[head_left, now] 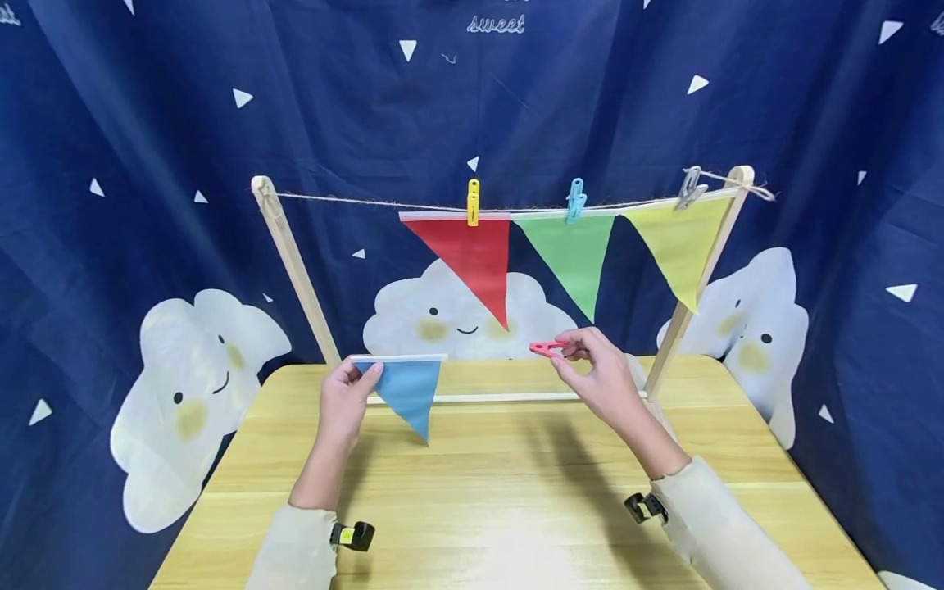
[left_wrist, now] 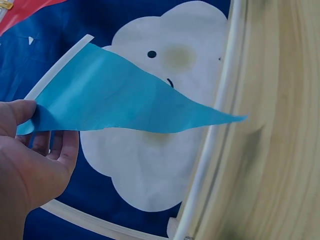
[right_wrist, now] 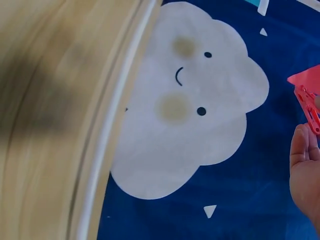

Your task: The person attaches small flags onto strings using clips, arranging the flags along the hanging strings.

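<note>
My left hand [head_left: 345,400] pinches a blue triangular pennant [head_left: 410,392] by the left end of its white top strip, thumb in front. The pennant's tip hangs down over the table in the head view. In my right hand [head_left: 601,373] a red clothespin [head_left: 547,349] is held between thumb and fingers, below the string. On the string [head_left: 347,199] hang a red pennant [head_left: 479,258] under a yellow clothespin [head_left: 473,203], a green pennant [head_left: 571,254] under a blue clothespin [head_left: 576,201], and a yellow pennant [head_left: 682,238] under a grey clothespin [head_left: 690,188].
Two wooden posts, a left post [head_left: 295,266] and a right post [head_left: 708,283], carry the string. A white bar [head_left: 509,398] runs low between them along the wooden table [head_left: 472,483]. Behind hangs a dark blue curtain [head_left: 332,98] printed with clouds.
</note>
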Demonstrator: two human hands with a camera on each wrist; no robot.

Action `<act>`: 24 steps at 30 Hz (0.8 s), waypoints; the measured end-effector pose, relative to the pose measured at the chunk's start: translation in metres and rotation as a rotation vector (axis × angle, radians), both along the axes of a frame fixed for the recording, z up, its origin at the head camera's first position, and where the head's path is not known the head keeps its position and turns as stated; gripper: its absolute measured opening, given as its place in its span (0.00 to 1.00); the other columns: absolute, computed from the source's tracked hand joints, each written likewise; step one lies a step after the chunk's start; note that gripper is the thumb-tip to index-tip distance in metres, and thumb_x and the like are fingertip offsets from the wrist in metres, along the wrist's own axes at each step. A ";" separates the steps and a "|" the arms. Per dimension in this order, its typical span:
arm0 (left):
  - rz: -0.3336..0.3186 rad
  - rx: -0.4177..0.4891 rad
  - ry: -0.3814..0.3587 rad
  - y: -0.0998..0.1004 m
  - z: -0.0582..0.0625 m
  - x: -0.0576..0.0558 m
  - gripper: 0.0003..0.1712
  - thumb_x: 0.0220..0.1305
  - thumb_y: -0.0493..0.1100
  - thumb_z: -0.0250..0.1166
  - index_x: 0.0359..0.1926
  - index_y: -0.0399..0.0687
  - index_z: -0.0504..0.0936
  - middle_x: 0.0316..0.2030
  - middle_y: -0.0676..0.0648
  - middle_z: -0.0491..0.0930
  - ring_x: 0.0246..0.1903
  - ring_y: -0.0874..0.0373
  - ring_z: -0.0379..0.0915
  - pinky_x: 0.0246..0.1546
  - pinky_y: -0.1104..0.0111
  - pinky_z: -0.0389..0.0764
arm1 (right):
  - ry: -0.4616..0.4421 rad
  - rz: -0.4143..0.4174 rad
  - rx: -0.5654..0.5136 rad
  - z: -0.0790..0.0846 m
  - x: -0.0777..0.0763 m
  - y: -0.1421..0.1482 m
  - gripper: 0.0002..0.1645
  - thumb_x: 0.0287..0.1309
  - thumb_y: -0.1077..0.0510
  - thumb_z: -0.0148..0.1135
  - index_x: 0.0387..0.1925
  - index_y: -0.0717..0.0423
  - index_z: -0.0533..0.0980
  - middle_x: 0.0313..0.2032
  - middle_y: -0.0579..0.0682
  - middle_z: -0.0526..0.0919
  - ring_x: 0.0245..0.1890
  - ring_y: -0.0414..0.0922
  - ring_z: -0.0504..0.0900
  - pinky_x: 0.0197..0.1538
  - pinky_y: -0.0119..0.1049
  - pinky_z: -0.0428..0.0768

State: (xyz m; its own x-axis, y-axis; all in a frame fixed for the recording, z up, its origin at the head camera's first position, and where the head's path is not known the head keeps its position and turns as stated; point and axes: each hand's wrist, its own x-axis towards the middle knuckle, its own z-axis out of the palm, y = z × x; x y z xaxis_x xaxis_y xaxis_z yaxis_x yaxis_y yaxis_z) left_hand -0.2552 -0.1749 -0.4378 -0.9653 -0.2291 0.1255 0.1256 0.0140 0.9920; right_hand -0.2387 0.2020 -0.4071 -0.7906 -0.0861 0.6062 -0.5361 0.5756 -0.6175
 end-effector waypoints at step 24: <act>-0.035 0.304 0.096 0.004 0.039 -0.003 0.02 0.72 0.32 0.63 0.42 0.40 0.82 0.32 0.55 0.84 0.34 0.66 0.79 0.40 0.76 0.83 | 0.095 0.086 0.027 0.053 0.002 -0.021 0.21 0.54 0.65 0.78 0.51 0.56 0.82 0.42 0.50 0.85 0.40 0.45 0.84 0.50 0.21 0.81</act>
